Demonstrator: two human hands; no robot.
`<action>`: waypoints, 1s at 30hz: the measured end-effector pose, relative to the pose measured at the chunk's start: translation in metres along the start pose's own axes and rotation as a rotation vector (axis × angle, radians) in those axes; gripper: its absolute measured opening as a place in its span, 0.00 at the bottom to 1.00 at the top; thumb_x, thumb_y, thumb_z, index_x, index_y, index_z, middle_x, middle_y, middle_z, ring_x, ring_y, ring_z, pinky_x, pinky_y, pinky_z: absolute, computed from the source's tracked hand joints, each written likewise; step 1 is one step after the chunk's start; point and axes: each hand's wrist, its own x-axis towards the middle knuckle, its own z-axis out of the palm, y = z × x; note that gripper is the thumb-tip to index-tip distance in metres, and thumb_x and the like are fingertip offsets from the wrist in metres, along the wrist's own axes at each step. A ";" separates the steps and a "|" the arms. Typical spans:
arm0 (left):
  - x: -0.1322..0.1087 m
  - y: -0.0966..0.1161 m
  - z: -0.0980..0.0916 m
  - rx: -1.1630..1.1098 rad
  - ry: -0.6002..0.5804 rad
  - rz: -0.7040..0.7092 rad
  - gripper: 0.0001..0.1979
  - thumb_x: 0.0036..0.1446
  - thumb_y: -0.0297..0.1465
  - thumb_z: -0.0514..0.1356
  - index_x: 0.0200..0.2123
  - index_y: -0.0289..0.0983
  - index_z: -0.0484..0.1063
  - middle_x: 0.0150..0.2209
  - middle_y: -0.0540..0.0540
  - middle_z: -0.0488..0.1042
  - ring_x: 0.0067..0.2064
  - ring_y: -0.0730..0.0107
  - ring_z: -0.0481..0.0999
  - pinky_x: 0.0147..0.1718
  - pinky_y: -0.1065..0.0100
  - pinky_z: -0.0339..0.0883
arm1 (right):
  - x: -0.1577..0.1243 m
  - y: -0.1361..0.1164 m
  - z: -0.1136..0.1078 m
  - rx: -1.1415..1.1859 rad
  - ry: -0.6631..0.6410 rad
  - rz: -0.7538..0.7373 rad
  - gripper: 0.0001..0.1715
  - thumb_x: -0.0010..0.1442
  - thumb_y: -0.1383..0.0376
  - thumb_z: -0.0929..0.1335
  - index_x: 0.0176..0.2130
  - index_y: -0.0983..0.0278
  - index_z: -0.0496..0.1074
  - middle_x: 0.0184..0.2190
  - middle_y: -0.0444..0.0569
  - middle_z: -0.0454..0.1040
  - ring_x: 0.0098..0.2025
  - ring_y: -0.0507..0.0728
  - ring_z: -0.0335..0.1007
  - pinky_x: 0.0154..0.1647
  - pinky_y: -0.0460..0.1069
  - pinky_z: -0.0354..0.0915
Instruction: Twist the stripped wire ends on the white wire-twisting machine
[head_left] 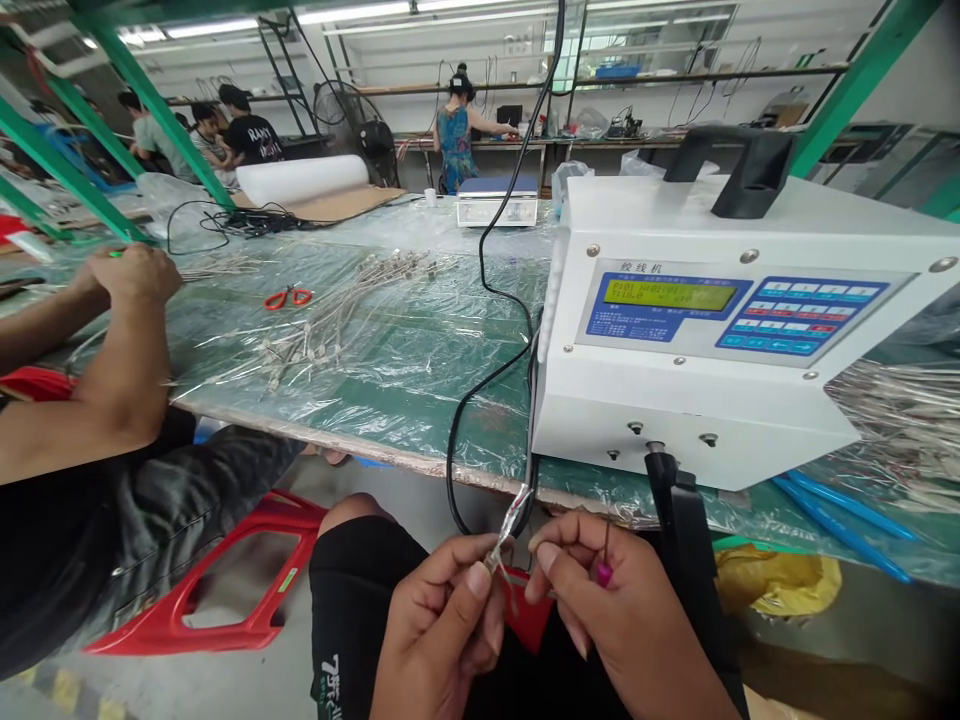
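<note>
Just below the table edge, my left hand (pixel 446 620) pinches a thin cable (pixel 512 522) between thumb and fingers. Its upper part looks silvery and shiny, and loose strands hang below the grip. To the right, my right hand (pixel 611 605) is curled, with thumb and index finger close together near those strands. A thin metal pick with a magenta end (pixel 604 573) is tucked among its fingers and points upward. Whether the right fingertips also touch a strand cannot be made out. Above both hands stands a white wire-twisting machine (pixel 555 400) with a display and keypad.
A black power cable (pixel 452 450) loops over the table edge. Cable bundles (pixel 322 320) and red-handled cutters (pixel 288 297) lie on the film-covered table (pixel 405 400). Blue tweezers (pixel 840 520) lie at right, above a yellow-lined bin (pixel 795 580). A co-worker's arms (pixel 124 350) are at left.
</note>
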 end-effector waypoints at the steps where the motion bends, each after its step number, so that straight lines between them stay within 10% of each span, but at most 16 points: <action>1: 0.000 -0.001 0.000 0.011 -0.007 0.013 0.13 0.53 0.39 0.70 0.39 0.37 0.81 0.17 0.53 0.64 0.19 0.83 0.49 0.19 0.75 0.40 | -0.001 0.000 0.000 -0.024 -0.023 -0.017 0.18 0.61 0.52 0.67 0.34 0.66 0.69 0.22 0.41 0.70 0.17 0.45 0.54 0.19 0.43 0.52; 9: -0.003 -0.002 0.001 0.088 -0.011 0.034 0.18 0.48 0.41 0.72 0.43 0.42 0.83 0.17 0.51 0.68 0.21 0.81 0.59 0.22 0.77 0.46 | -0.015 0.003 -0.001 -0.178 -0.093 -0.222 0.25 0.70 0.49 0.56 0.44 0.61 0.73 0.25 0.43 0.70 0.27 0.52 0.64 0.31 0.47 0.61; 15: -0.003 0.004 0.003 0.159 0.017 0.095 0.15 0.47 0.38 0.73 0.39 0.39 0.84 0.19 0.50 0.72 0.23 0.77 0.66 0.26 0.75 0.60 | -0.014 0.005 -0.007 -0.192 -0.282 -0.112 0.24 0.68 0.52 0.59 0.44 0.66 0.74 0.26 0.44 0.68 0.22 0.50 0.66 0.24 0.45 0.60; 30: 0.001 0.002 -0.005 0.043 0.009 -0.030 0.16 0.47 0.37 0.73 0.40 0.37 0.84 0.17 0.51 0.68 0.22 0.79 0.64 0.23 0.76 0.54 | -0.011 -0.008 0.002 -0.304 -0.303 -0.058 0.18 0.66 0.58 0.58 0.29 0.64 0.65 0.19 0.41 0.65 0.19 0.49 0.65 0.22 0.43 0.60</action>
